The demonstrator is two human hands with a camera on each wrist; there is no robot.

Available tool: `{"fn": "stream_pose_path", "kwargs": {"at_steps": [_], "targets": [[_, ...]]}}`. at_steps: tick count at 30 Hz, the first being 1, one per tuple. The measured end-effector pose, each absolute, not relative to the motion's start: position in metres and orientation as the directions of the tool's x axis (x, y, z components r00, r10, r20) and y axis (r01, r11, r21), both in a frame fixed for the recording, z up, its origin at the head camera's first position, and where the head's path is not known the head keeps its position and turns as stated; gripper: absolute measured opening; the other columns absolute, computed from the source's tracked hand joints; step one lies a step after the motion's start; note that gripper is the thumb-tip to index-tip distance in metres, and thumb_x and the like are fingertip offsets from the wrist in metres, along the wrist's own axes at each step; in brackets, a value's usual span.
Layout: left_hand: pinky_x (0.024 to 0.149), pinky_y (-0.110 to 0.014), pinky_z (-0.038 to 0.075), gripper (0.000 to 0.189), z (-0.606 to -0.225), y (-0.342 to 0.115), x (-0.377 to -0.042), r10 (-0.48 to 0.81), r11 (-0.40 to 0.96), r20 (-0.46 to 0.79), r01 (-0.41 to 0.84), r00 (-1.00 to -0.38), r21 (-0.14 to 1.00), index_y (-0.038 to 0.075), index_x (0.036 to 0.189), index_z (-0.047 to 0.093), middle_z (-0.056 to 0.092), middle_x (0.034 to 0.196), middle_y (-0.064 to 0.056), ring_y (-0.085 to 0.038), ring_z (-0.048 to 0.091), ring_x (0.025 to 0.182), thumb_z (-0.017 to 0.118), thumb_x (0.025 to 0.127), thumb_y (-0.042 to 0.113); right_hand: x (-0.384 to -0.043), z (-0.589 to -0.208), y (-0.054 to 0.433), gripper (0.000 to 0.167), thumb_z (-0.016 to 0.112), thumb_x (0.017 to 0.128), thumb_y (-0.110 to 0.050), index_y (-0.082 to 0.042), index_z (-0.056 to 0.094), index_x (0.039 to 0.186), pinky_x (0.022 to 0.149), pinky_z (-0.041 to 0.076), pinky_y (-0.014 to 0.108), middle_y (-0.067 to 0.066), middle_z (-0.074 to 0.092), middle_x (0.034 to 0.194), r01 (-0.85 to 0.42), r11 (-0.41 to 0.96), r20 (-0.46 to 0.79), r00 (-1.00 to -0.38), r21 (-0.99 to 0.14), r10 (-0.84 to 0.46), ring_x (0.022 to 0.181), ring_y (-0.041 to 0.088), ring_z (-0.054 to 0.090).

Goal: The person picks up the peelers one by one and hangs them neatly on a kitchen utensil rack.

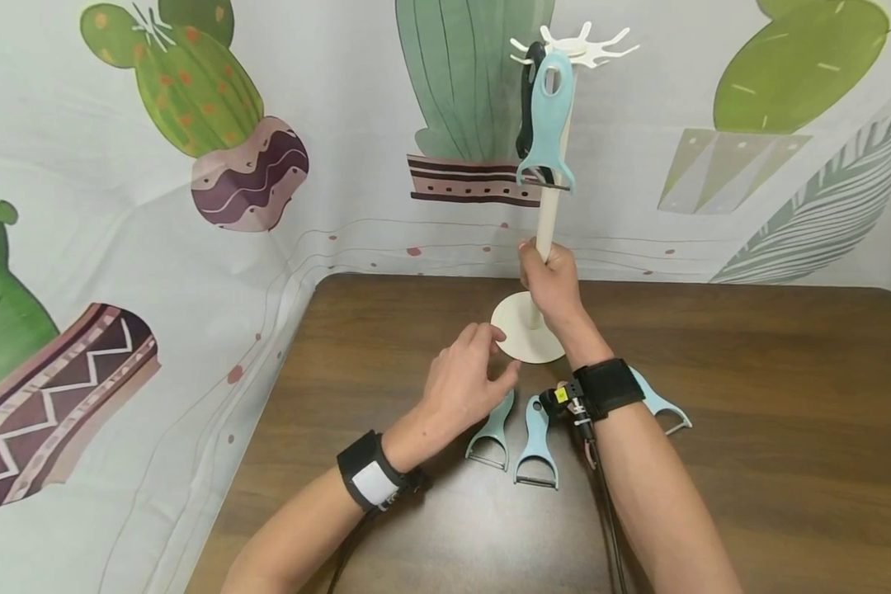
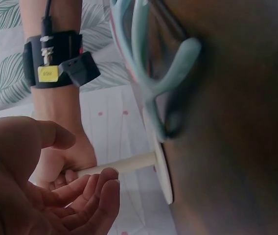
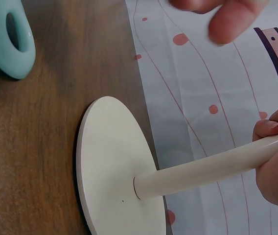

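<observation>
My right hand (image 1: 555, 285) grips the pole (image 1: 547, 223) of a cream stand, with its fingers wrapped round it above the round base (image 3: 112, 161). From the stand's branched top (image 1: 586, 49) hangs a light blue peeler (image 1: 551, 115), blade end down. A black-handled utensil (image 1: 527, 99) hangs partly hidden behind it. My left hand (image 1: 464, 371) hovers left of the base, fingers loosely bent with nothing in them. In the left wrist view, that hand (image 2: 56, 181) shows its thumb and fingertips apart.
Two light blue peelers (image 1: 493, 433) (image 1: 537, 445) lie on the brown table (image 1: 750, 429) in front of the base. A third peeler (image 1: 661, 403) is partly covered by my right wrist. Behind the table hangs a cactus-print cloth (image 1: 356, 165).
</observation>
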State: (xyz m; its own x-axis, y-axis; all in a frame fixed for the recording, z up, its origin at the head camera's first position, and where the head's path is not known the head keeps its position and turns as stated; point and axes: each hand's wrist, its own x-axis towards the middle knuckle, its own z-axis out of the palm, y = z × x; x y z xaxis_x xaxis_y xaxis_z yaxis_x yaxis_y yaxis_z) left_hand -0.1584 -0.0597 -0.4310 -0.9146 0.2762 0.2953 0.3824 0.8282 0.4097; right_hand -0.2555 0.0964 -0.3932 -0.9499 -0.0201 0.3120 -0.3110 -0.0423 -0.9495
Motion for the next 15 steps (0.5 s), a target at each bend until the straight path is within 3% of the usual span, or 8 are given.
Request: {"fn": "stream_pose_path", "kwargs": {"at_steps": [8, 15], "targets": [[0.057, -0.033, 0.049, 0.040, -0.439, -0.058, -0.152, 0.294, 0.861, 0.231, 0.361, -0.928, 0.357, 0.015, 0.113, 0.059, 0.057, 0.097, 0.004, -0.014, 0.059, 0.069, 0.066, 0.084, 0.043, -0.256, -0.392, 0.097, 0.045, 0.045, 0.101, -0.016, -0.005, 0.042, 0.058, 0.043, 0.024, 0.024, -0.006, 0.035, 0.044, -0.311, -0.037, 0.312, -0.950, -0.950, -0.025, 0.041, 0.011, 0.029], [0.054, -0.034, 0.045, 0.039, -0.445, -0.059, -0.142, 0.328, 0.883, 0.125, 0.351, -0.936, 0.312, 0.015, 0.106, 0.059, 0.051, 0.095, 0.002, -0.017, 0.054, 0.063, 0.067, 0.083, 0.046, -0.257, -0.395, 0.097, 0.045, 0.046, 0.101, -0.018, -0.003, 0.042, 0.059, 0.044, 0.025, 0.024, -0.006, 0.035, 0.045, -0.312, -0.039, 0.314, -0.949, -0.949, -0.030, 0.042, 0.012, 0.030]]}}
